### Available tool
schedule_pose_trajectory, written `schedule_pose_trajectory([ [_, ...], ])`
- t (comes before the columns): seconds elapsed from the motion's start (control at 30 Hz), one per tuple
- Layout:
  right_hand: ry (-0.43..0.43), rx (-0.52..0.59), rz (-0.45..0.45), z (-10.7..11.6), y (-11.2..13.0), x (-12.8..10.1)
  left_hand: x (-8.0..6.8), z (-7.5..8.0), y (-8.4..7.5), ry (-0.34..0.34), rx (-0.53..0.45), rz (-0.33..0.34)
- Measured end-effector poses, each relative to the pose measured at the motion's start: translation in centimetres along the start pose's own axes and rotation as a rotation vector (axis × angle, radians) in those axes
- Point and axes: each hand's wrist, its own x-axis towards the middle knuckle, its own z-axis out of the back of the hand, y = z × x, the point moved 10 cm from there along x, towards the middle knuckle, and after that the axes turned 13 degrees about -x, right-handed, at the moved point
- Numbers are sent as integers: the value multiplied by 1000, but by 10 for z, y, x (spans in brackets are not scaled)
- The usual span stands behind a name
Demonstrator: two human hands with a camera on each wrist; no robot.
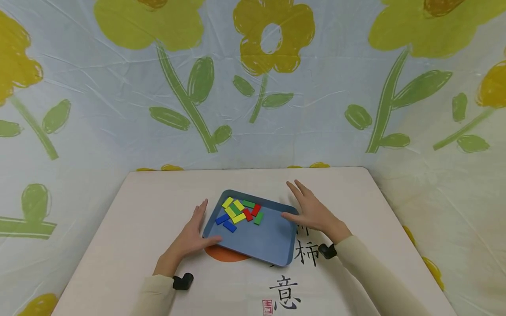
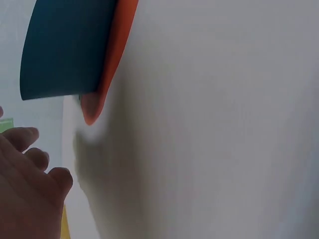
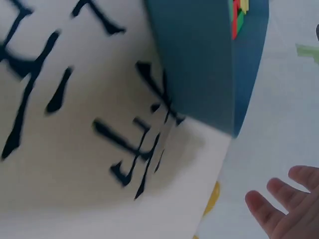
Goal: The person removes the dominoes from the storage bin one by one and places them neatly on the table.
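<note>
A blue-grey rectangular tray lies slightly turned at the middle of the table. Grouped toward its far left part are several small flat blocks: yellow, green, red and blue. My left hand is at the tray's left side, thumb reaching over the near left rim. At the far right corner is my right hand, fingers spread and thumb over the rim. In both wrist views the visible fingers are apart from the tray wall; whether either thumb touches it I cannot tell.
The pale table carries an orange printed shape and black brush characters beside a red seal print. Flower-printed cloth stands behind and at both sides. A small black device is on each wrist.
</note>
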Motion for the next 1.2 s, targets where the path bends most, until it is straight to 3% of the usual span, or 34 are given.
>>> schedule_pose_trajectory([
  [0.3, 14, 3, 136, -6, 51, 24, 4, -19, 8, 62, -35, 59],
  [0.53, 73, 27, 235, -14, 97, 41, 6, -20, 9, 68, -18, 69],
  [0.8, 214, 3, 295, -49, 135, 54, 3, -25, 16, 122, -18, 128],
  [0.97, 274, 7, 317, -71, 149, 62, 4, -26, 17, 145, -20, 118],
  [1.2, 308, 79, 420, -84, 175, 66, 4, -25, 17, 151, -41, 114],
])
